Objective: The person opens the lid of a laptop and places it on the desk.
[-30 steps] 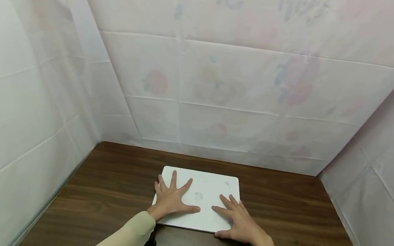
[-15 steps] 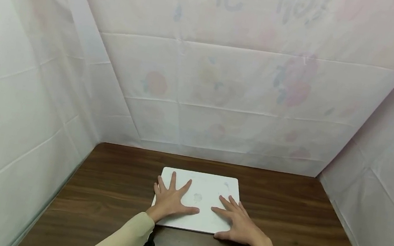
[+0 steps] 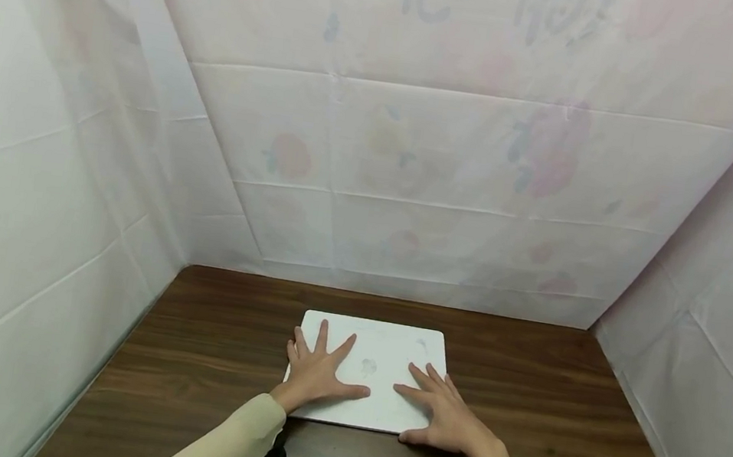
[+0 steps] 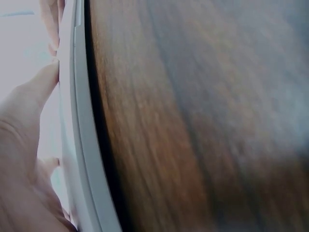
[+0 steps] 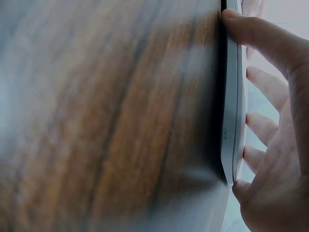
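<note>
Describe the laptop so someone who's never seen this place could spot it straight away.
Start at the dark brown wooden table below the pale fruit-printed cloth. On it, beneath the spread left hand and right hand, lies a closed laptop. Its flat white lid, with a faint grey logo near the middle, stands out from the dark wood around it.

Printed white cloth [image 3: 421, 239] hangs behind a wooden table [image 3: 551, 407].
</note>
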The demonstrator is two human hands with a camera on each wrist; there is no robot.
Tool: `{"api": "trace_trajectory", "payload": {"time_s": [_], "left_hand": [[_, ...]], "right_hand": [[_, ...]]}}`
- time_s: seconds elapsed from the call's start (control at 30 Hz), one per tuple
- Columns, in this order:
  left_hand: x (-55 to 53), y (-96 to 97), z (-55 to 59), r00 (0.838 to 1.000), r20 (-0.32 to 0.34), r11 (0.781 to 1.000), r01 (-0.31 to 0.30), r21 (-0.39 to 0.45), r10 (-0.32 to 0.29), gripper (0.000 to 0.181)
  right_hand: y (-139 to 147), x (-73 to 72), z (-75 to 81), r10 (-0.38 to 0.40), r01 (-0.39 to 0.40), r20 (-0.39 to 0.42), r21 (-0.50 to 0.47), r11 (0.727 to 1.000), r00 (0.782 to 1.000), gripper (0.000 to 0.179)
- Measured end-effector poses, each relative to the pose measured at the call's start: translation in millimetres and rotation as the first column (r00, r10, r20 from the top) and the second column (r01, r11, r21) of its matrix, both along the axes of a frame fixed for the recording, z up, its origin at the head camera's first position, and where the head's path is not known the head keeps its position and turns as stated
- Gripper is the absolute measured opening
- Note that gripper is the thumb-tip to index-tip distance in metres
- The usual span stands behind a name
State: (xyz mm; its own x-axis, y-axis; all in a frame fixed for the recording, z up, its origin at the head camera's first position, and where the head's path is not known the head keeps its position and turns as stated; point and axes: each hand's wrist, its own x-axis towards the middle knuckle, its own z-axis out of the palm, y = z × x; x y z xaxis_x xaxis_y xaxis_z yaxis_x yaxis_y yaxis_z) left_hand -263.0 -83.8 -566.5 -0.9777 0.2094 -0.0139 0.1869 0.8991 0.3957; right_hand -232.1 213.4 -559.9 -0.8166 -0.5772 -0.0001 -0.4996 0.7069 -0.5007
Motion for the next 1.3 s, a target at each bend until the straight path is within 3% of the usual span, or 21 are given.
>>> {"api": "trace_trajectory", "payload": {"time_s": [0.17,0.53,0.8,1.03,1.3], "left_hand": [[1.1,-4.7,-0.5,1.0,0.012,0.999,0.019,0.042,-0.019,0.113],[11.8,-18.8,2.3,0.998,0.036,0.998,0.055,0.031,-0.056,0.112],[19.1,-33.3,0.1,0.994,0.011,0.994,0.113,-0.006,-0.113,0.118],[28.0,-53.2,-1.9,0.982,0.029,0.982,0.187,0.014,-0.188,0.129],[36.3,-77.0,0.5,0.981,0.053,0.982,0.188,0.014,-0.188,0.137]], "right_hand": [[0,0.7,1.8,-0.005,0.005,-0.008,0.007,1.0,1.0,0.078],[-4,0.6,5.6,-0.022,0.02,0.02,0.051,0.999,1.0,0.079],[-3,8.2,12.0,-0.026,0.025,0.014,0.071,0.997,1.0,0.081],[1,14.6,17.3,-0.01,0.013,-0.029,0.104,0.994,1.0,0.075],[16,20.9,26.7,0.01,0.008,-0.136,0.131,0.991,0.991,0.068]]}}
